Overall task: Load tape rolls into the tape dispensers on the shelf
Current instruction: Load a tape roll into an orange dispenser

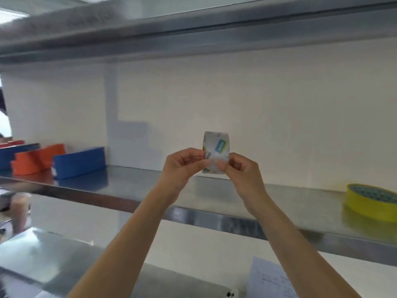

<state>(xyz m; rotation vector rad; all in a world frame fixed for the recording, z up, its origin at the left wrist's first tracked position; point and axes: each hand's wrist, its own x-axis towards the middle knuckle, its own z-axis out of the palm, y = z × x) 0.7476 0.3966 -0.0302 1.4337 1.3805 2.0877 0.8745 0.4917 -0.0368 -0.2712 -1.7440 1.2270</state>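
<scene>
This is looking like a packing or stockroom work area, not a home. Brushed stainless-steel shelving (247, 220) is running along a plain cream wall (257, 104), with blue and orange plastic tape dispensers (58, 161) sitting in a row at the left. A wide yellow tape roll (372, 202) is lying flat at the right, and a printed white paper sheet (270, 280) is resting on the steel counter (43, 252) below.

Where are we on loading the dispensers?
Nothing looks loaded yet. In hand: the left hand and right hand pinch a wrapped tape roll above the shelf. Left: the blue dispenser and orange dispenser look unloaded through the blur; the yellow roll still lies on the shelf.
</scene>
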